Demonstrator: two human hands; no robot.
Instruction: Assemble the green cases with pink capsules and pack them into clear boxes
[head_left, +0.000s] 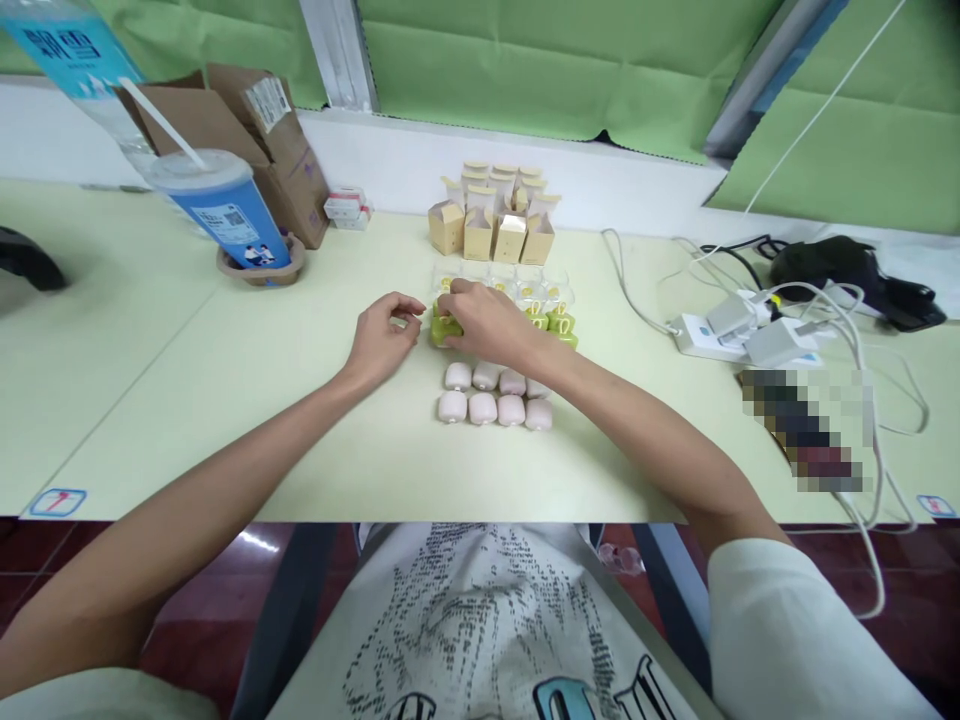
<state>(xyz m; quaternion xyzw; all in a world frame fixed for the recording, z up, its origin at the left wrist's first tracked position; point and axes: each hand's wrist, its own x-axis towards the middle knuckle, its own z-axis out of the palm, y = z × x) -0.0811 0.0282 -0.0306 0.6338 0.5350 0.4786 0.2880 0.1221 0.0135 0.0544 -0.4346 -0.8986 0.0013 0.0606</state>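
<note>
My right hand (487, 322) reaches over a cluster of small green pieces with yellow loops (561, 320), and its fingertips close on the leftmost green piece (444, 328). Just left of that piece, my left hand (386, 340) hovers with curved fingers and a gap between thumb and forefinger; nothing shows in it. Toward me lie two rows of pale pink rounded pieces (483, 408). Behind the green ones stand clear plastic covers (529, 287) with yellow bits inside. My right hand and forearm hide part of the green and pink rows.
Small open cardboard boxes (478, 235) stand by the wall. At left are a blue cup with straw (236, 215), a water bottle (82, 70), a carton (292, 170) and small white-red boxes (347, 210). A power strip (712, 340) with tangled white cables lies right, near a blurred-out object (806, 430).
</note>
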